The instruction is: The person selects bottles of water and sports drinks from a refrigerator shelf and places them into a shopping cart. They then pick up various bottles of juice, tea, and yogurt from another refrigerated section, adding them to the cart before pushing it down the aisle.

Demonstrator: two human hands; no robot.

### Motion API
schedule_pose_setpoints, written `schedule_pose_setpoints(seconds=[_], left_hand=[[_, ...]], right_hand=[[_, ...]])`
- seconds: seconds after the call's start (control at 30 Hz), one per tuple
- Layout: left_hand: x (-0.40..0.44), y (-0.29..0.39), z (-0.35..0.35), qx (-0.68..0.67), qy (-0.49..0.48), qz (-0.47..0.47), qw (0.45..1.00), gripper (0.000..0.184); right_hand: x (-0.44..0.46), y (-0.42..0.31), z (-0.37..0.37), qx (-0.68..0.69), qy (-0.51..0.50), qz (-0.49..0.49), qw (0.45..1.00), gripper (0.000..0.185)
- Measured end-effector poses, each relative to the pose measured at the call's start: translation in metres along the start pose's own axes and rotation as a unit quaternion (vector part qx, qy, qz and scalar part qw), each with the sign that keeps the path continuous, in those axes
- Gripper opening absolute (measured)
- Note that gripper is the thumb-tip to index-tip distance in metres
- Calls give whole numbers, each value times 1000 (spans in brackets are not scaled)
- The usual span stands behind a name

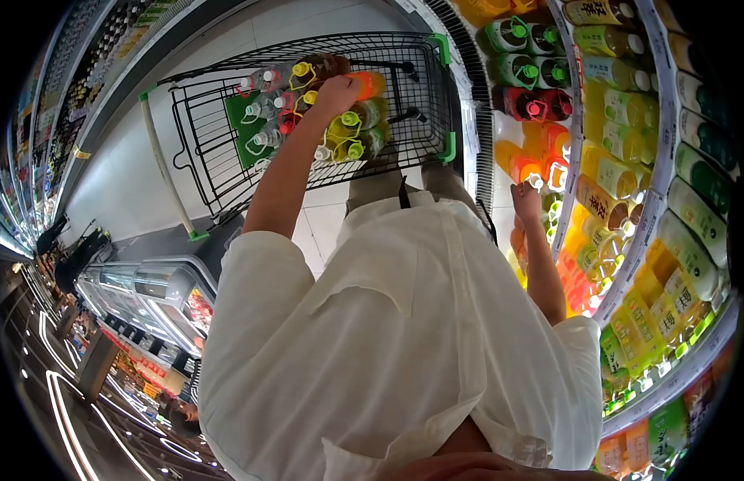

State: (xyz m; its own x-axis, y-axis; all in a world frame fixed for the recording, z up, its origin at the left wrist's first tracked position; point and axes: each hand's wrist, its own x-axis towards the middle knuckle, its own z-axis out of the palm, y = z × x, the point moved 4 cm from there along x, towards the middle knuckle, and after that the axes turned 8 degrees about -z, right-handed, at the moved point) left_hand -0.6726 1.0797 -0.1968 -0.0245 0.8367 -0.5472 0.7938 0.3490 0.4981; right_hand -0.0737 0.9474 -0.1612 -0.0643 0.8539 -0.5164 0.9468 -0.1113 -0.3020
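Note:
My left hand [337, 94] reaches into the shopping cart [208, 128], its fingers closed at the neck end of an orange drink bottle [369, 85] lying there. Around it lie several other large bottles with looped carry handles: yellow-green ones [370, 120], a dark brown one [328, 66] and clear ones [266, 108]. On my right, my right hand [526, 197] is at the lit shelf, closed at the white-capped end of an orange drink bottle [513, 163]. The fingers partly hide the grip there.
Tiered shelves of bottles [616, 120] curve along my right, with red drink bottles [532, 104] and green-capped dark bottles [520, 70] above my right hand. A glass display case [147, 289] stands at lower left. More shelving [91, 72] runs along the upper left.

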Motion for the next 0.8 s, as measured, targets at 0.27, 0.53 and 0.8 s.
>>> schedule_pose_setpoints(seconds=[0.27, 0.53, 0.8], left_hand=[[-16, -25, 28, -35, 22, -39, 998, 51], [-85, -2, 50, 89, 186, -2, 978, 51], [-105, -15, 84, 32, 197, -50, 979, 66]], right_hand=[[20, -60, -100, -5, -81, -50, 995, 50], [-64, -313, -268, 42, -108, -108, 987, 42], [23, -445, -245, 29, -144, -238, 960, 43]])
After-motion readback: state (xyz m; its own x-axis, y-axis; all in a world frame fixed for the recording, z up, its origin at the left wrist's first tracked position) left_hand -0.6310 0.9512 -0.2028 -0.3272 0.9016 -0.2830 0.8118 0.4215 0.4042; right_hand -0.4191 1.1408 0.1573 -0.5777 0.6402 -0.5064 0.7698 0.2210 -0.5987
